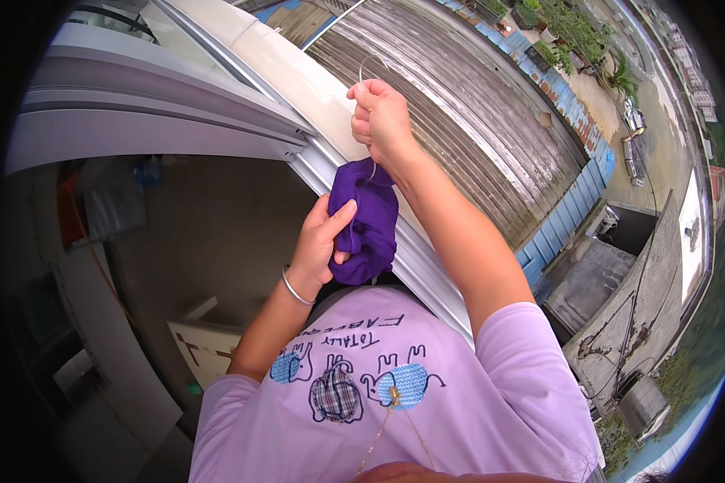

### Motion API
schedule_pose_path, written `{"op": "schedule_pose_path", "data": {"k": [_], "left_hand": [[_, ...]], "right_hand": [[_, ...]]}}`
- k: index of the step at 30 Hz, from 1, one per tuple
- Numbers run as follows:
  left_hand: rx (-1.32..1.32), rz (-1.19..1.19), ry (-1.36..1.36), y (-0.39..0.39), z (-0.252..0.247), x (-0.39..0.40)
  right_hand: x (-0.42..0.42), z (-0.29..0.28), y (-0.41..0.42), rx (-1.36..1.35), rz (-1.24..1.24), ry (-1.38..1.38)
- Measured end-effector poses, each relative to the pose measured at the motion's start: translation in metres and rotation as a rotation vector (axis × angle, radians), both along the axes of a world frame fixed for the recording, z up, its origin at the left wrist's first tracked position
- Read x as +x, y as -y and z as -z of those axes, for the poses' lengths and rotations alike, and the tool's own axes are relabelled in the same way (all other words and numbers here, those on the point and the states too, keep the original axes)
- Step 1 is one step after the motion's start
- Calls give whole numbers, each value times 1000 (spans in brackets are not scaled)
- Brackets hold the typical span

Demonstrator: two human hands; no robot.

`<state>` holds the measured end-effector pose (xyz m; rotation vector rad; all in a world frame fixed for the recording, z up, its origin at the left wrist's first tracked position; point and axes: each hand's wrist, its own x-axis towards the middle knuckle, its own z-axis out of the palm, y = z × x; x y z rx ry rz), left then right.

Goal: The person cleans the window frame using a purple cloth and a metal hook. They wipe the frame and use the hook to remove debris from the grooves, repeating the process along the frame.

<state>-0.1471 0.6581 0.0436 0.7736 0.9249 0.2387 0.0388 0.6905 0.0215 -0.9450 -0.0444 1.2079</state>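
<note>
My right hand (pixel 383 118) grips a thin wire clothes hanger by its neck, with the curved hook (pixel 373 58) standing above the fingers. Below it, a purple cloth garment (pixel 371 223) hangs bunched around the hanger's lower part, which is mostly hidden by the fabric. My left hand (pixel 329 238) holds the garment from the left, thumb on top and some fingers behind or inside the folds. A silver bangle is on that wrist. The garment is close in front of my body, over the window track.
A sliding window frame (pixel 175 115) stands at the left, its metal track (pixel 426 259) running diagonally beneath my hands. Outside lie a pale ledge (pixel 302 78) and a corrugated roof (pixel 477 121). A pale box-like object (pixel 208 350) sits low indoors.
</note>
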Motion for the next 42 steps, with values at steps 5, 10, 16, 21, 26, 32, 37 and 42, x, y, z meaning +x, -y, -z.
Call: {"op": "schedule_pose_path", "data": {"k": [5,10,16,21,26,32,37,42], "left_hand": [[538,152,-259,6,-14,-3],[1049,337,-334,0,12,6],[1121,357,-457,-32,9,10],[1337,146,-316,-41,33,14],[1384,263,-658,-39,20,22],[1468,394,-729,-42,17,19],[1511,569,-895,-44,7,31],[1544,604,-839,-49,4,34]], "right_hand": [[-6,-16,-11,-199,89,163],[-26,-1,-35,-265,179,169],[-38,2,-58,-209,-5,138],[2,17,-72,-65,113,353],[-6,22,-82,14,265,227],[0,54,-80,-257,6,649],[-6,57,-97,-261,220,661],[-4,57,-84,-313,181,681]]}}
